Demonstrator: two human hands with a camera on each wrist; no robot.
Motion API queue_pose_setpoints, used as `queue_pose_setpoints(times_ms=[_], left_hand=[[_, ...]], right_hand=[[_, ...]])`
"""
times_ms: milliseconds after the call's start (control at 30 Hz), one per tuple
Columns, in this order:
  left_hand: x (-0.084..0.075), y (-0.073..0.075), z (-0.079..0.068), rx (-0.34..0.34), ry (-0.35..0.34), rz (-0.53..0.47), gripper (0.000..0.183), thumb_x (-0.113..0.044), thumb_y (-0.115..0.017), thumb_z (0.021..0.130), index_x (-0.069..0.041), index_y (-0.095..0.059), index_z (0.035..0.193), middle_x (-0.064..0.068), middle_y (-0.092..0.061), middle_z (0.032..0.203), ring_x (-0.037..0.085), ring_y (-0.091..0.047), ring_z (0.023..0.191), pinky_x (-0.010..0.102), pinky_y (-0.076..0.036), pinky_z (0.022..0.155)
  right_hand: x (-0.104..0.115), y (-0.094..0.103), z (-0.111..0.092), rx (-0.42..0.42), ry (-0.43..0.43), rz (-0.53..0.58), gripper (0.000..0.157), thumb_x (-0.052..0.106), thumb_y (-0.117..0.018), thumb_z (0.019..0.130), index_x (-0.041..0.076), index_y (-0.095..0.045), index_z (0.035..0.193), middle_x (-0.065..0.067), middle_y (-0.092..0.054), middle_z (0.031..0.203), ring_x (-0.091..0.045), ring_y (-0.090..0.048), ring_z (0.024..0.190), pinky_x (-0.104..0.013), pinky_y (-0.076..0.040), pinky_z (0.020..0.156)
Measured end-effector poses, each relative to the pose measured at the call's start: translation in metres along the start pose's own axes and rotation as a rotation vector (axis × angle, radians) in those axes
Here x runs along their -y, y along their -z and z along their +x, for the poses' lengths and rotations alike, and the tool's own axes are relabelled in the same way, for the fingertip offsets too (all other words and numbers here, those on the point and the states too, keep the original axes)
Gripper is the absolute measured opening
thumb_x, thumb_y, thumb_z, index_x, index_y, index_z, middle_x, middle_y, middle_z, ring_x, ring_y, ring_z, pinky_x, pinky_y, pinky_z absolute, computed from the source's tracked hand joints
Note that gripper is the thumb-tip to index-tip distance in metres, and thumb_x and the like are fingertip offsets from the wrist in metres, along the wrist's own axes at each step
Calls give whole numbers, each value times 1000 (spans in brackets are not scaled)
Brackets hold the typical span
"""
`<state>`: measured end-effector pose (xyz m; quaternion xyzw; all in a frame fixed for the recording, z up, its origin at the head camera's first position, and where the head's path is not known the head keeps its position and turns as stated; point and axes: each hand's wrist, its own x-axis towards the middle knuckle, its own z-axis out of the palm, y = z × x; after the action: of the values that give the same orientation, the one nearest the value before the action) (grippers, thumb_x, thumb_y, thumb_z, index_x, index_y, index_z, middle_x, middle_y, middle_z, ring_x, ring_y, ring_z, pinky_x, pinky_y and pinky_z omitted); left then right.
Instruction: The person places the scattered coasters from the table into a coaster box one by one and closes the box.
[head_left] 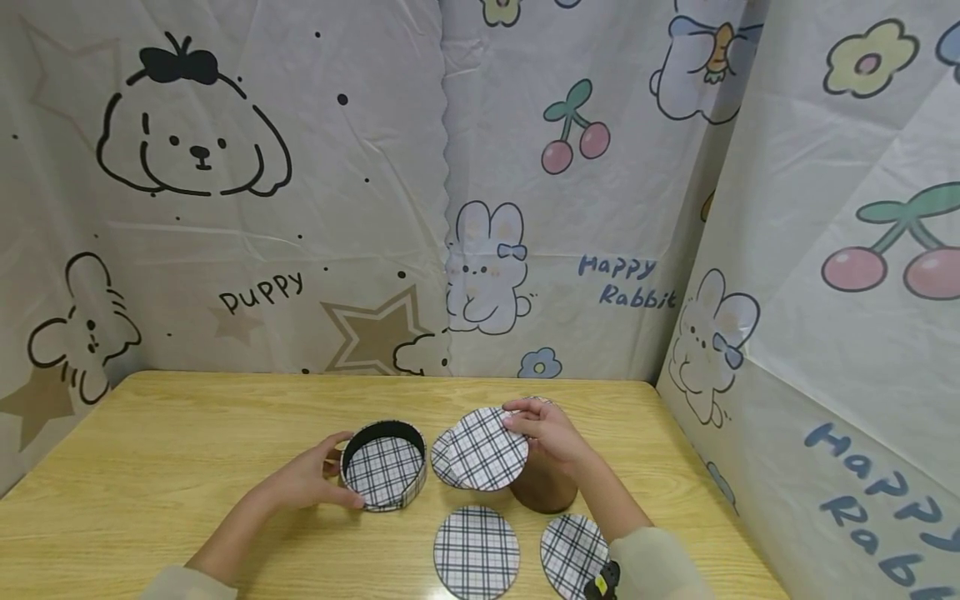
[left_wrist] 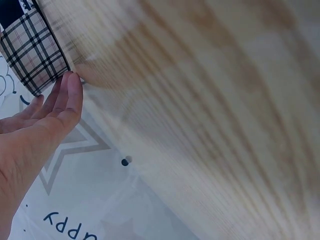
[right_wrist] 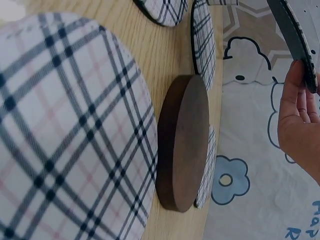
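Note:
My left hand (head_left: 311, 477) holds a round plaid coaster holder (head_left: 411, 492) from its left side, thumb at the front and fingers farther back. Its inner wall is dark, and a plaid face shows inside. In the left wrist view, the fingertips touch the plaid side of the holder (left_wrist: 36, 52). Between thumb and fingers, my right hand (head_left: 553, 433) pinches a round plaid coaster (head_left: 483, 450) by its edge, raised above the table. The right wrist view shows the dark underside of this coaster (right_wrist: 292, 37). A brown round disc (head_left: 543, 490) lies below the right hand, partly hidden.
Two plaid coasters lie at the front: one in the middle (head_left: 476, 552), another to the right (head_left: 572, 550) partly covered by the right sleeve. Another coaster (head_left: 442, 468) shows behind the held one. Beyond the disc lies a further coaster (right_wrist: 206, 172). Printed cloth (head_left: 360, 208) hangs behind the table.

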<state>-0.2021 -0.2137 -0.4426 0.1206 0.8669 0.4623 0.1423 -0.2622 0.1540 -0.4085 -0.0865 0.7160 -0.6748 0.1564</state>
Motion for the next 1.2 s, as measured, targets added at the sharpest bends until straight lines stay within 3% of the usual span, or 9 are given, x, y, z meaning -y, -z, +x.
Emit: queue_pose_setpoints(times_ms=[433,667,1033,1200], left_hand=[[0,-1,-1,-3,-3,7,105,-29,-84,67,1,-20,145,24,-49,126,45,-48,118,55,-42,100],[-1,-2,1,-7,-9,17,105,-30,-84,67,1,-20,145,26,-48,128,46,-48,118,54,-42,100],[0,-1,1,3,-9,11,105,-30,-84,68,1,-20,145,26,-48,128,46,-47,120,54,-41,101],[0,0,0,10,-5,11,105,-30,-83,69,1,-19,146,26,-48,129,46,-47,120,54,-41,101]], right_hand=[[2,-35,10,-11,-23,34,38,9,-63,88,-5,-52,122,3,-61,86,-8,-60,78,-23,-53,69],[1,-50,18,-6,-26,62,38,8,-62,89,-5,-52,123,4,-60,84,-8,-59,75,-21,-52,65],[-3,-77,23,18,25,1,37,13,-61,90,-2,-54,123,5,-59,85,-8,-56,79,-22,-48,65],[-8,-91,30,-11,24,3,35,13,-62,90,-1,-55,122,5,-58,84,-7,-56,77,-21,-47,63]])
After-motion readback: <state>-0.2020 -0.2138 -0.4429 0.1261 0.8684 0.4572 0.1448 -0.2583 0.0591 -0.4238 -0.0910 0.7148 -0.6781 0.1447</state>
